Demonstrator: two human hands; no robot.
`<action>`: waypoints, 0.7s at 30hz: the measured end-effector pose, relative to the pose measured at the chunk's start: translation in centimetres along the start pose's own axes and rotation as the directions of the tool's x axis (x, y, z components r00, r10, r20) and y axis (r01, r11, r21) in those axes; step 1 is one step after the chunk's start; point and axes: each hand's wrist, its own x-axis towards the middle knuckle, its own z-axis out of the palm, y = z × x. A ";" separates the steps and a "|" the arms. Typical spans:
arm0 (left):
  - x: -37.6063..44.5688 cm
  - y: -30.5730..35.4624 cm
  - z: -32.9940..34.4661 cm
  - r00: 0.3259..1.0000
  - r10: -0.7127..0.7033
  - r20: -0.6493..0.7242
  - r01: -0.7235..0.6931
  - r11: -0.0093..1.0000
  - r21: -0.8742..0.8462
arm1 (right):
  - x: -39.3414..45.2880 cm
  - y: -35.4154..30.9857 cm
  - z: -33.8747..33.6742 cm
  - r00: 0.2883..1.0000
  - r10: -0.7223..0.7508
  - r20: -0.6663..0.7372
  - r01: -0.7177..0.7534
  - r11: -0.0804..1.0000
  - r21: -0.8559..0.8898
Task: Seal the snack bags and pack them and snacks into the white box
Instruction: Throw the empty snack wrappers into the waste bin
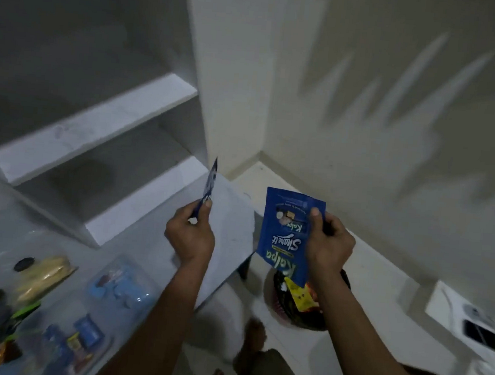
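Observation:
My right hand [328, 245] grips a blue snack bag [285, 235], held upside down with its printed face toward me, above the floor past the table's end. My left hand [190, 233] pinches a second blue snack bag [208, 188] seen edge-on, over the far end of the grey table [231, 216]. On the table's near left lie several small blue snack packets [86, 334], a clear bag of yellow snacks [42, 277] and a clear container with blue items [121, 287]. No white box is recognisable in this blurred view.
White shelves [96, 126] stand behind the table on the left. A round bin [293, 305] with wrappers, one yellow, sits on the floor under my right hand. A white board with a phone [480, 330] lies at right. My bare feet [252, 343] show below.

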 end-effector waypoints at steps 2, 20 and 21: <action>-1.6 0.8 1.3 0.998 0.034 0.050 -0.033 0.999 -0.016 | 0.4 0.0 -2.2 0.999 0.028 -0.045 -0.027 0.999 0.025; -18.0 -1.6 21.1 0.890 -0.006 0.456 -0.075 0.984 0.159 | 12.9 10.1 -18.2 0.932 0.186 -0.311 -0.196 0.981 0.000; -18.5 -2.4 22.1 0.891 -0.033 0.453 -0.065 0.978 0.200 | 13.5 11.1 -18.2 0.931 0.192 -0.311 -0.209 0.978 -0.020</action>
